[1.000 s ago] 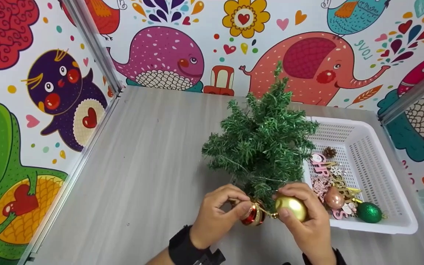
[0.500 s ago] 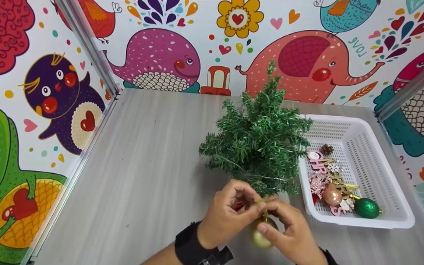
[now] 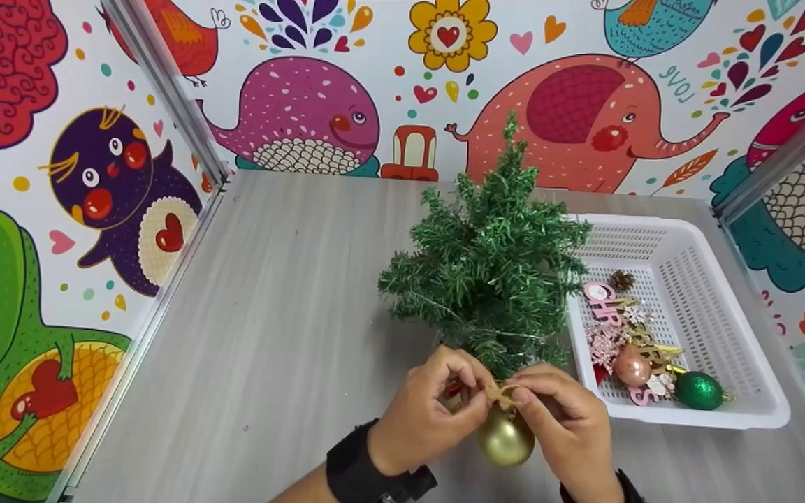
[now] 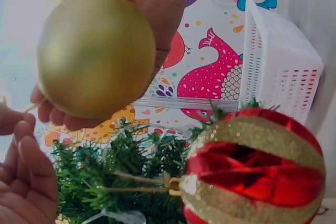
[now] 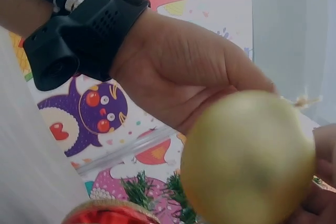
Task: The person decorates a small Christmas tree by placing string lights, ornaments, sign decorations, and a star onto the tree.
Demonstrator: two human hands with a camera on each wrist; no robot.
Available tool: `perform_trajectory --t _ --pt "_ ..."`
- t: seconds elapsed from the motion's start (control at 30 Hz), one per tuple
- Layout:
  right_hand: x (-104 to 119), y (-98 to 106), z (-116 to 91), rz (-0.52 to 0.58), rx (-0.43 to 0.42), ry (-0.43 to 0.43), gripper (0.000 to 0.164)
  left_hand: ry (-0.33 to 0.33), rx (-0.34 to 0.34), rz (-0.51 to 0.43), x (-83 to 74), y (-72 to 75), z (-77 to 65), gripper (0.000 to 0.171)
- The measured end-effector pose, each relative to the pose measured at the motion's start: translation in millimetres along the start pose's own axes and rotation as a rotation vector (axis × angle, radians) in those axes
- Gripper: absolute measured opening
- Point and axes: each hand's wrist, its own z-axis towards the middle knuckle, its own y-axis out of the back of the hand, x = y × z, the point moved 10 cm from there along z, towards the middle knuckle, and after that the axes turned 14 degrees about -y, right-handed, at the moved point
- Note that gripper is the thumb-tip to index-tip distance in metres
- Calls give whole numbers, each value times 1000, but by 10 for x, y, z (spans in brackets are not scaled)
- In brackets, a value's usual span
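Both hands meet in front of a small green Christmas tree (image 3: pixel 490 272). My left hand (image 3: pixel 434 412) pinches the twine loop (image 3: pixel 499 395) of a gold Christmas ball between thumb and fingertips. On the other side of that twine, my right hand (image 3: pixel 570 426) pinches it too. The shiny gold ball (image 3: pixel 507 440) hangs just below the fingertips, in front of the lower branches. A red Christmas ball (image 4: pixel 257 166) with glittery gold stripes hangs by its own twine from the tree in the left wrist view. In the head view it is mostly hidden behind my left hand.
To the right of the tree stands a white perforated basket (image 3: pixel 759 335). Inside lie a green glitter ball (image 3: pixel 699 390), a rose-gold ball (image 3: pixel 632 366), a pinecone (image 3: pixel 621 280), pink letters (image 3: pixel 602 304) and a pink snowflake (image 3: pixel 604 344). Printed wall panels (image 3: pixel 444 105) enclose the grey table (image 3: pixel 270 314).
My right hand has let go of the gold ball's body and moved left to its twine. The ball now hangs lower between both hands. The head view has shifted slightly.
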Motion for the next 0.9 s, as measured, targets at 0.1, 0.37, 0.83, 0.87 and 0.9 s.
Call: perform_trajectory --t 0.1,0.37,0.83,0.87,0.9 --pt "-21 26 -20 94 11 -17 37 -120 28 53 -61 -34 54 25" --pt "40 82 -5 94 51 -38 40 -286 66 254 -163 -142 223 28" --pt "552 320 592 -328 -168 202 16 -360 30 593 -218 -111 757 19" --pt "560 317 627 -399 -189 205 17 -364 25 633 -216 -108 775 19" --pt "570 311 658 -481 -212 208 19 -361 19 666 -210 -105 792 19"
